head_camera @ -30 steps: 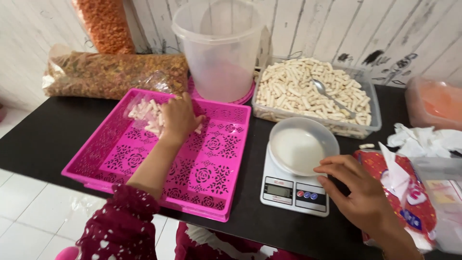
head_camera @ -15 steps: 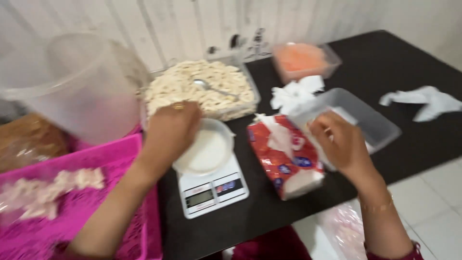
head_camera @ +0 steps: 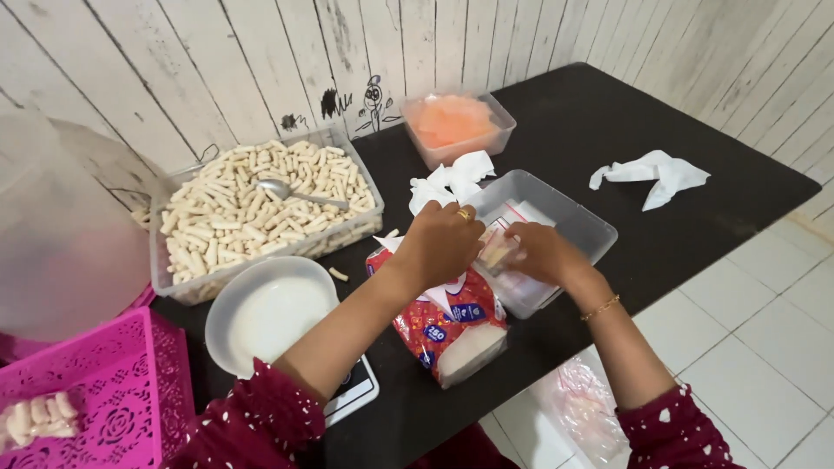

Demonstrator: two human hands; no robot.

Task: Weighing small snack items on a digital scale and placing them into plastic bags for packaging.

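Note:
My left hand [head_camera: 445, 241] and my right hand [head_camera: 540, 254] meet over the near corner of a clear plastic box [head_camera: 580, 217] that holds flat plastic bags. Both pinch a small clear bag [head_camera: 499, 252] between their fingers. Under my left wrist lies a red tissue pack [head_camera: 452, 326]. A white bowl [head_camera: 265, 317] sits on a kitchen scale [head_camera: 356, 391] beside my left forearm. Behind it stands a clear tray of beige stick snacks [head_camera: 252, 213] with a metal spoon [head_camera: 291, 191] in it.
A lidded tub of orange pieces [head_camera: 456, 126] stands at the back. Crumpled tissues [head_camera: 656, 174] lie on the black table [head_camera: 625, 104]. At the left are a pink basket [head_camera: 95, 399] with a packed snack bag [head_camera: 39, 419] and a large clear tub [head_camera: 61, 234].
The view has swung right. My left hand has gone from the pink basket, past the bowl, to the plastic box. My right hand has moved from beside the scale to the same box.

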